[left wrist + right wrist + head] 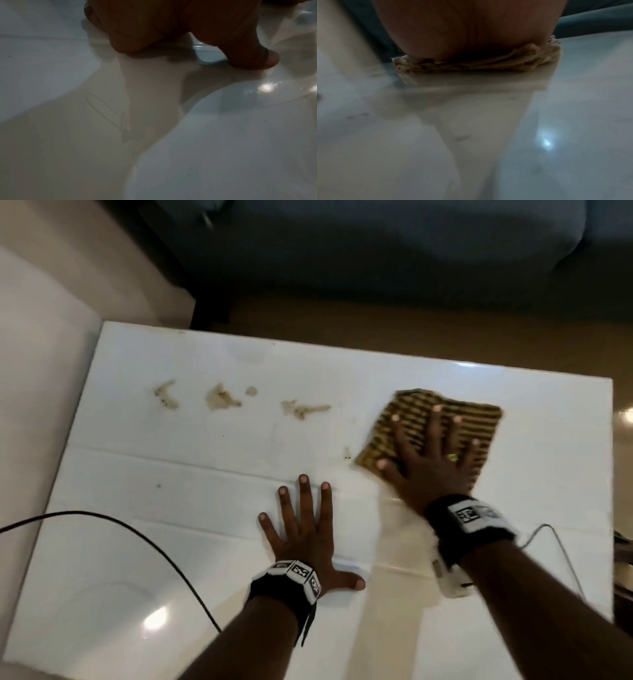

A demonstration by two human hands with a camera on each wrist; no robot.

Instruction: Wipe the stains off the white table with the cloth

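The fingers [433, 426] of the right hand [432, 467] are lying straight and spread, released rather than clenched, and pressing flat on the striped brown-and-tan cloth [479, 422]. A ring [452, 457] is showing on one of them. The cloth is lying on the right part of the white bench [171, 474], touching its glossy top, and the right wrist view is showing the bunched near edge of the cloth [505, 63] squeezed under the palm [462, 33].

The left hand [305, 539] is resting palm down on the bare bench just beside and nearer than the cloth, its fingers [304, 501] straight, fanned out and holding nothing. In the left wrist view the thumb [254, 54] is touching the shiny surface [68, 135].

Three larger brown stains [219, 398] and a small round spot are sitting in a row on the far left half of the bench, well apart from the cloth, and a small dark speck [347, 453] is lying just beside the cloth's left corner.

Both wrists are wearing black bands with white marker tags [474, 513]. A black cable [137, 529] is curving across the bench toward the left wrist, and a thin grey cable [561, 556] is looping on the right. A dark blue sofa [376, 251] is standing beyond the bench
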